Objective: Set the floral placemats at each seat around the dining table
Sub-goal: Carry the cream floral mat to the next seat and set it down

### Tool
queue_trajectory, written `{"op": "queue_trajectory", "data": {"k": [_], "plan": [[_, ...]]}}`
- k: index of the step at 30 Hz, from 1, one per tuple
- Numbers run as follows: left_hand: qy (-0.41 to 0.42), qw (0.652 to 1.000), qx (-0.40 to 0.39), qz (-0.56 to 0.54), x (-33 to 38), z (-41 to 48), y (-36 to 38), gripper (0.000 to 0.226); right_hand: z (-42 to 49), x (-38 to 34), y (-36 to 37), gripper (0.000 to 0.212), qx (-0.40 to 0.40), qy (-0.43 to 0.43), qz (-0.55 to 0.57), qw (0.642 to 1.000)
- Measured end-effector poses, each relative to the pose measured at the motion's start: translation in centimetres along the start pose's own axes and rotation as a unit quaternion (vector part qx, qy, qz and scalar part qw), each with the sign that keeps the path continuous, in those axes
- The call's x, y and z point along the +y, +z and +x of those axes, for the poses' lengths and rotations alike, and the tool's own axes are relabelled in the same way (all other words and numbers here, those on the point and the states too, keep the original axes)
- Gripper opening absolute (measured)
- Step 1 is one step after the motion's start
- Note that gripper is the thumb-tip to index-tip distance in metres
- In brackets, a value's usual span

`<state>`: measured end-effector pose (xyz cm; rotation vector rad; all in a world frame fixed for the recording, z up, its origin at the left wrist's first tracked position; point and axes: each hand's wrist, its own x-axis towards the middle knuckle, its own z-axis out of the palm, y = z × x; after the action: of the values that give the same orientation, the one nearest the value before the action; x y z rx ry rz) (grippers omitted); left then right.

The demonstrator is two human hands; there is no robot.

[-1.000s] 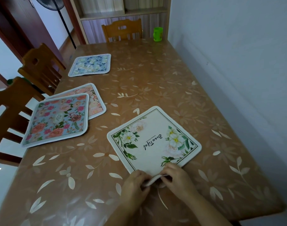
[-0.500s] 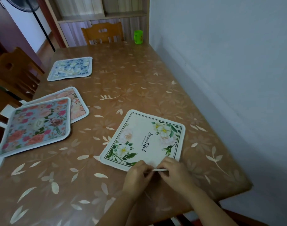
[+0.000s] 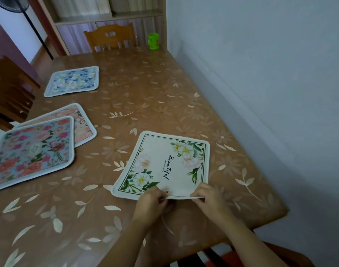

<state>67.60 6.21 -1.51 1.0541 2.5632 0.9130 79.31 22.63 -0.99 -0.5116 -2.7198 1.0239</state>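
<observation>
A white placemat with white flowers and green leaves (image 3: 164,162) lies on the brown floral table (image 3: 145,89) near its front end. My left hand (image 3: 151,204) and my right hand (image 3: 209,198) both pinch its near edge, which is lifted slightly off the table. On the left, a blue placemat with pink roses (image 3: 32,151) overlaps a peach placemat (image 3: 82,122). A blue and white placemat (image 3: 73,80) lies flat farther back on the left.
A green cup (image 3: 153,41) stands at the table's far right corner by the wall. Wooden chairs stand at the far end (image 3: 110,37) and along the left side (image 3: 8,89). A wall runs close along the table's right edge. A shelf unit is behind.
The white placemat has turned clockwise and shifted toward the front right end of the table. My hands have spread apart along its near edge.
</observation>
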Motion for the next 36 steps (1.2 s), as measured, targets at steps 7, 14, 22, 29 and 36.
{"op": "queue_trajectory", "data": {"k": [7, 14, 22, 29, 36], "plan": [[-0.047, 0.997, 0.041, 0.048, -1.1, -2.4, -1.5, 0.007, 1.9, -1.6, 1.3, 0.007, -0.022, -0.061, -0.023, 0.998], [-0.094, 0.991, 0.088, 0.029, -1.1, -4.1, -2.0, 0.009, 2.8, -4.8, 3.0, 0.008, -0.075, -0.145, -0.051, 0.985], [-0.084, 0.994, 0.049, 0.048, -2.1, -5.5, -2.9, 0.012, 2.6, -5.9, 4.1, 0.004, -0.104, -0.126, -0.027, 0.986], [-0.094, 0.993, 0.072, -0.008, -4.4, -7.7, -5.0, 0.010, 3.0, -4.1, 1.8, 0.004, -0.061, -0.076, -0.042, 0.994], [-0.103, 0.989, 0.104, -0.037, -3.6, -7.9, -5.1, 0.004, 1.7, -5.0, 3.2, 0.006, -0.076, -0.105, -0.051, 0.990]]}}
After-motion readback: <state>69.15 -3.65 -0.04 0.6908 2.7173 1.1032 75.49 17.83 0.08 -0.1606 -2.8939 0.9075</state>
